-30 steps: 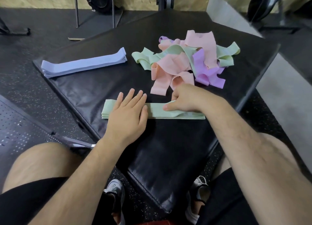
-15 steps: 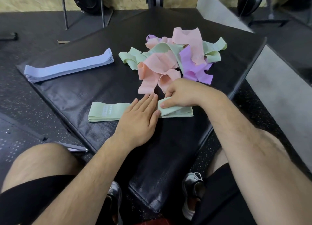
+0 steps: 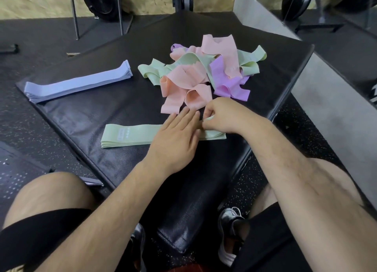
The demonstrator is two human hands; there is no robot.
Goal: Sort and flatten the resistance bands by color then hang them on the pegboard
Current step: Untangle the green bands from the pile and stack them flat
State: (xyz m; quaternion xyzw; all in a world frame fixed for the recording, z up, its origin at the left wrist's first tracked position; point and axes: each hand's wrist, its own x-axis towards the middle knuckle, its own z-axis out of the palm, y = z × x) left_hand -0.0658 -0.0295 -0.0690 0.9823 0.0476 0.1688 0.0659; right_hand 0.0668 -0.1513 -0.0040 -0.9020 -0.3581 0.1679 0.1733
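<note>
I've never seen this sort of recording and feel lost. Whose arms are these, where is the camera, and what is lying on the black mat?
There is no machine here: a person works with bare hands. The one camera sits on their head, looking down, so you see their own arms and knees. On the mat lie a flat blue stack of bands, a tangled pile of pink, green and purple bands, and a flat green stack. The left hand presses flat on the green stack; the right hand pinches a fold of it near its right end.
</note>
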